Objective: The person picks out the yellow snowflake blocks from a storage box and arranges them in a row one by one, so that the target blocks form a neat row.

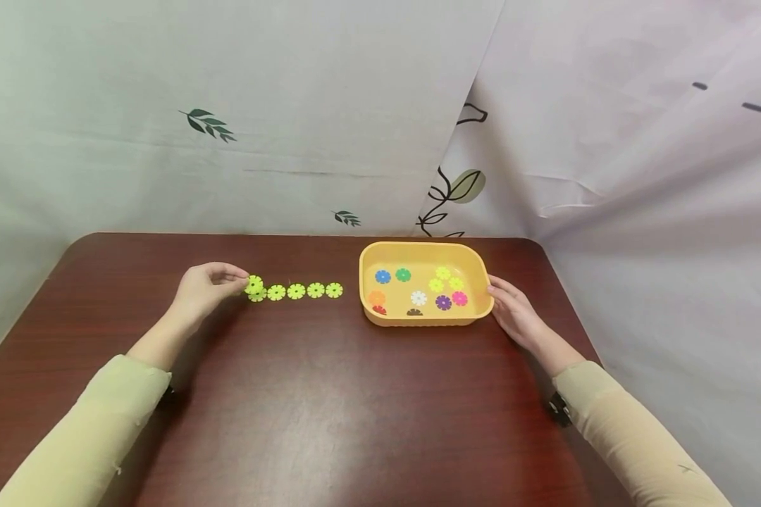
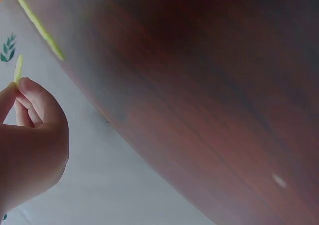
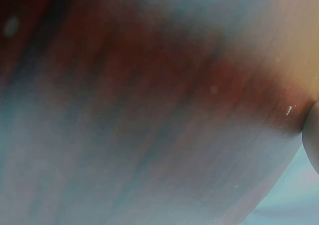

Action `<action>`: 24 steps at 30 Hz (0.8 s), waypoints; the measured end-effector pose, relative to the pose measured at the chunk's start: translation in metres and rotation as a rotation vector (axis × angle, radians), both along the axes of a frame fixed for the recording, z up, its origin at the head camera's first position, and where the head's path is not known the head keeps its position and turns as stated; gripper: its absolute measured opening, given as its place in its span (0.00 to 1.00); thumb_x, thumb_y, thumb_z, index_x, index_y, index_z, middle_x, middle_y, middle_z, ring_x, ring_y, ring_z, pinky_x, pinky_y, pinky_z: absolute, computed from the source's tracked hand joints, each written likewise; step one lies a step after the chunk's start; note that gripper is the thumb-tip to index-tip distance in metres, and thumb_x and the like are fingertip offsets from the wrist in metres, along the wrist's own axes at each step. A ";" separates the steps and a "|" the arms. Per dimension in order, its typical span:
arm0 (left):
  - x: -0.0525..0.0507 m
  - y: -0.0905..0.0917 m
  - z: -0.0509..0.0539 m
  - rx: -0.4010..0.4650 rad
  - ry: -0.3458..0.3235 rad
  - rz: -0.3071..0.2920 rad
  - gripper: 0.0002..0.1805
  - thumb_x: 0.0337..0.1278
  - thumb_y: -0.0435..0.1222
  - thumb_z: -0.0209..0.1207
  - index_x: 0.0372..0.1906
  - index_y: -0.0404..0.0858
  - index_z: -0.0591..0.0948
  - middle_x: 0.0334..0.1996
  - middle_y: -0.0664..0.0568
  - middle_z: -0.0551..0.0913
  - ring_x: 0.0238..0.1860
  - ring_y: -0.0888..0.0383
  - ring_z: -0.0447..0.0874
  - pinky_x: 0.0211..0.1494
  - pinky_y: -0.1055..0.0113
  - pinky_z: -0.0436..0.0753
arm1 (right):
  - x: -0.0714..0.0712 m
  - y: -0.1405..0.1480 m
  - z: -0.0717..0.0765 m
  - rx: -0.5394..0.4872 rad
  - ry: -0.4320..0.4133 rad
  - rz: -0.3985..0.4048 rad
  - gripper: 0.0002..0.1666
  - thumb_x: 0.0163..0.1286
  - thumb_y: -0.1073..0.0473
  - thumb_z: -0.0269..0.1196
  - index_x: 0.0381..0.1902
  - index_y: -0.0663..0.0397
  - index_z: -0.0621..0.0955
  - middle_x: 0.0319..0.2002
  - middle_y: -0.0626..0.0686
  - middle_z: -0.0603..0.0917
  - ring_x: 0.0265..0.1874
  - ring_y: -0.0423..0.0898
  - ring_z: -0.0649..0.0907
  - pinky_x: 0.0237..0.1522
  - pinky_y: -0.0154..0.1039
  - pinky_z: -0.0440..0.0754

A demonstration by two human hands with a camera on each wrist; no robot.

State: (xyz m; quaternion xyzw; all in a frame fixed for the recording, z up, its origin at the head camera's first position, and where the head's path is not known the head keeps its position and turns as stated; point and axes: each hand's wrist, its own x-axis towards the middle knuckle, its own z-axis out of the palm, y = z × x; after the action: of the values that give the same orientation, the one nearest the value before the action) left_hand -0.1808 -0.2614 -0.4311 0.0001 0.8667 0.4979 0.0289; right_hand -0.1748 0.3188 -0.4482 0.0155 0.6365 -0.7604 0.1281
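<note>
Between thumb and fingers, my left hand pinches a yellow-green notched plastic disc, shaped like a flower. In the left wrist view that disc shows edge-on above the fingertips. It overlaps the leftmost of a row of similar discs on the table; whether they touch, I cannot tell. My right hand holds the right side of a yellow plastic basin at its rim. Blue, green, yellow, white, purple, pink and other discs lie spread inside. The right wrist view catches only a sliver of that hand.
Under everything is a dark reddish-brown table with rounded far corners. A pale curtain printed with leaves hangs close behind the table's far edge. More pale cloth hangs along the right side.
</note>
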 end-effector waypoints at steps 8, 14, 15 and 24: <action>-0.002 -0.020 -0.006 -0.072 -0.023 -0.012 0.19 0.71 0.41 0.67 0.55 0.30 0.86 0.32 0.71 0.89 0.33 0.78 0.86 0.41 0.80 0.80 | 0.000 0.000 -0.001 0.016 0.017 0.013 0.35 0.86 0.63 0.46 0.82 0.74 0.51 0.55 0.35 0.83 0.57 0.28 0.82 0.62 0.22 0.78; -0.003 -0.028 -0.007 -0.161 -0.038 -0.028 0.18 0.71 0.42 0.67 0.54 0.32 0.87 0.38 0.57 0.92 0.33 0.80 0.82 0.42 0.78 0.77 | -0.001 0.000 -0.001 -0.009 0.021 0.002 0.30 0.85 0.65 0.46 0.79 0.71 0.56 0.54 0.36 0.85 0.56 0.30 0.83 0.61 0.23 0.79; -0.003 -0.029 -0.007 -0.171 -0.036 -0.031 0.18 0.71 0.42 0.67 0.53 0.32 0.87 0.38 0.56 0.93 0.33 0.79 0.82 0.42 0.78 0.77 | -0.001 0.000 -0.001 -0.011 0.020 0.000 0.30 0.85 0.65 0.46 0.79 0.71 0.57 0.54 0.36 0.85 0.55 0.30 0.83 0.61 0.23 0.79; -0.006 -0.033 -0.009 -0.239 0.004 -0.047 0.14 0.67 0.38 0.68 0.49 0.31 0.88 0.37 0.48 0.93 0.32 0.79 0.79 0.39 0.78 0.76 | 0.000 0.000 0.000 0.028 0.003 0.007 0.36 0.86 0.62 0.47 0.82 0.73 0.51 0.54 0.34 0.83 0.56 0.27 0.82 0.61 0.21 0.78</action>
State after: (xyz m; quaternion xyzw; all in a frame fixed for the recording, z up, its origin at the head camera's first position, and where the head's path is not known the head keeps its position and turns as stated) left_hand -0.1867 -0.2946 -0.4403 0.0181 0.9197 0.3904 0.0389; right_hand -0.1752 0.3189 -0.4484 0.0138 0.6473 -0.7510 0.1296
